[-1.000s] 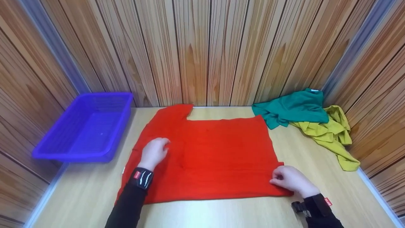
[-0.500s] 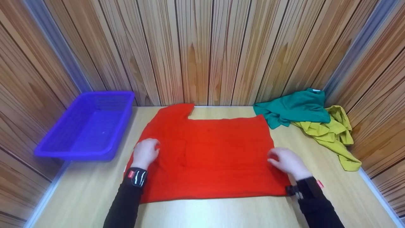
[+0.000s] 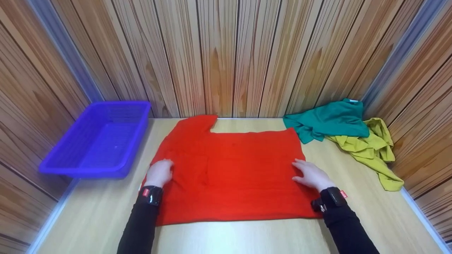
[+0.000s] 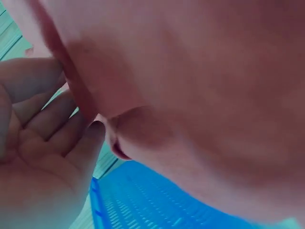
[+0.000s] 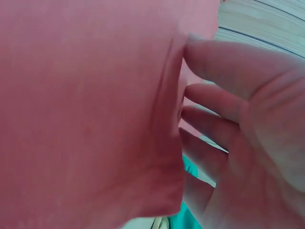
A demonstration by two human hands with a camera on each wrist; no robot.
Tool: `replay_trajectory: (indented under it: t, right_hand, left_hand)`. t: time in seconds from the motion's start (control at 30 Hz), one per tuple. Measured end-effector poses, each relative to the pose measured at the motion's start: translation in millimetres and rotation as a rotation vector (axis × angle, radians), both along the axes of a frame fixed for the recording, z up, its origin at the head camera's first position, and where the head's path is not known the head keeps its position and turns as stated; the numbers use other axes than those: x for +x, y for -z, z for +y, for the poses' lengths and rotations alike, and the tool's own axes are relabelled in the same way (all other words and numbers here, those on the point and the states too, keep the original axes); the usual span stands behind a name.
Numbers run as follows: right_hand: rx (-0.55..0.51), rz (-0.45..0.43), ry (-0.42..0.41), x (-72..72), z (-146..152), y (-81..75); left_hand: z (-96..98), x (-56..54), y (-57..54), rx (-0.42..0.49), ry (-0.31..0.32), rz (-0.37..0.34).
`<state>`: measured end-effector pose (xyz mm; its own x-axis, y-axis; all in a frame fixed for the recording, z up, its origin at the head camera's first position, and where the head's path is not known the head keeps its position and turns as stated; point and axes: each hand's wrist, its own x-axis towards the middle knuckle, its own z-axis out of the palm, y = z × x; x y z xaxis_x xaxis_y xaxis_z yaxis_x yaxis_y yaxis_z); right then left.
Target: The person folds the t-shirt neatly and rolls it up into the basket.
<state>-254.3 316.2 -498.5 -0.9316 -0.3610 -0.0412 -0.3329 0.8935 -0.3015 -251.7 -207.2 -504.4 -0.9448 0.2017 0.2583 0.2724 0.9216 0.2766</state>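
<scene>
A red shirt [image 3: 247, 165] lies spread on the table, with one flap sticking up at its back left. My left hand [image 3: 159, 173] is at the shirt's left edge; in the left wrist view its relaxed fingers [image 4: 57, 114] touch that edge, some partly hidden behind it. At the opposite edge is my right hand [image 3: 312, 174], fingers spread and loosely bent. Seen from the right wrist, the fingertips meet the side edge of the red cloth [image 5: 95, 109] without a firm hold on it.
On the left stands a purple plastic basket [image 3: 122, 169]. A crumpled green garment [image 3: 330, 120] and a yellow one [image 3: 376, 155] lie in the back right corner. Wood-patterned walls [image 3: 226, 60] enclose the table [image 3: 226, 238] at the back and both sides.
My right hand has moved up from the shirt's front right corner to the middle of its right edge. My left hand has shifted left, toward the left edge. The shirt lies nearly as before.
</scene>
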Motion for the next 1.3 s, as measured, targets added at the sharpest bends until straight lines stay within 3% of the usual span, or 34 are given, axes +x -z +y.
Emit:
replay_trajectory:
  t: [0.17,0.67,0.97,1.3]
  right_hand:
    - [0.002,-0.005,-0.009,-0.3,1,-1.3]
    - [0.014,0.019,0.003,6.8,6,-0.9]
    - [0.007,0.096,-0.006,16.0,9,2.6]
    - [-0.015,0.204,-0.004,14.5,9,7.7]
  left_hand:
    - [-1.2,1.7,0.8,0.046,-0.015,-0.034]
    - [-7.0,7.2,4.7,0.048,0.001,-0.033]
    - [-8.5,14.3,7.3,0.031,0.042,0.008]
    - [-9.8,14.4,8.3,0.04,0.07,0.082]
